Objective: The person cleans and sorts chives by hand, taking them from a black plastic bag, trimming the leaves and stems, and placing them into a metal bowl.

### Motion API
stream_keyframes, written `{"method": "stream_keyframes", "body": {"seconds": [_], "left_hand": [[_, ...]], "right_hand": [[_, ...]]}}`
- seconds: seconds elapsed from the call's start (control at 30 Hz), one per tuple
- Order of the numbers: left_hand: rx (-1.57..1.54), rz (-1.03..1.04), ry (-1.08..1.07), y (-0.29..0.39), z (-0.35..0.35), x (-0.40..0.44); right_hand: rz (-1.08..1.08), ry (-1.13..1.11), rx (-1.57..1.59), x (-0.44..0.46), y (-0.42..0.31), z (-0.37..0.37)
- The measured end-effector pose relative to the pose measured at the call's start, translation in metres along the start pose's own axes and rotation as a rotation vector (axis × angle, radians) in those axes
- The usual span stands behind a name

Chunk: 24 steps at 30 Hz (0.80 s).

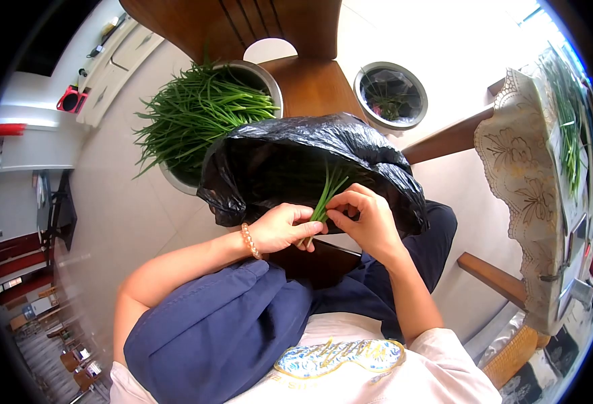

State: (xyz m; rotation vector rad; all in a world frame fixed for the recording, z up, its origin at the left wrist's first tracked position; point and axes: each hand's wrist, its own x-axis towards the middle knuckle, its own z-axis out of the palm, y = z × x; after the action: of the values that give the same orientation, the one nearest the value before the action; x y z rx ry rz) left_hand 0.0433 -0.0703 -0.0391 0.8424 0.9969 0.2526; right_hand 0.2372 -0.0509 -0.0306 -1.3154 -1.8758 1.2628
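My left hand (281, 229), with a beaded bracelet at the wrist, is closed around the lower ends of a small bunch of chives (327, 192). The long green leaves point up and away from me, over the mouth of a black plastic bag (340, 129). Thumb and fingertips of my right hand (372, 225) are pinched together at the right side of the same bunch. The bag gapes wide in front of my lap, and its dark inside is hard to make out.
Beyond the bag, a large heap of chives (205, 111) overflows a metal basin (271, 82) beside a wooden chair (313, 84). A round bin (423, 101) with a plastic liner stands right of the chair. More chives (568, 128) lie on the lace-covered table (522, 145) at right.
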Motion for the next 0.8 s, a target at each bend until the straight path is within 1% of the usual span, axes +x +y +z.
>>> {"method": "stream_keyframes", "body": {"seconds": [0.1,0.27,0.4,0.57,0.8], "left_hand": [[0.043,0.02,0.011,-0.0009,-0.0009,-0.0012],[0.081,0.033,0.03,-0.0016,-0.0004,-0.0016],[0.094,0.044,0.039,-0.0023,-0.0005,-0.0019],[0.122,0.032,0.054,-0.0006,-0.0011,-0.0024],[0.137,0.021,0.056,0.0005,-0.0006,-0.0026]], "right_hand": [[0.015,-0.04,0.014,0.0015,0.0015,-0.0011],[-0.02,-0.119,0.02,0.0046,0.0012,-0.0026],[-0.053,-0.13,0.007,0.0061,0.0015,-0.0026],[-0.014,-0.167,0.092,0.0063,0.0045,-0.0001],[-0.027,-0.144,0.09,0.006,0.0081,0.0063]]}}
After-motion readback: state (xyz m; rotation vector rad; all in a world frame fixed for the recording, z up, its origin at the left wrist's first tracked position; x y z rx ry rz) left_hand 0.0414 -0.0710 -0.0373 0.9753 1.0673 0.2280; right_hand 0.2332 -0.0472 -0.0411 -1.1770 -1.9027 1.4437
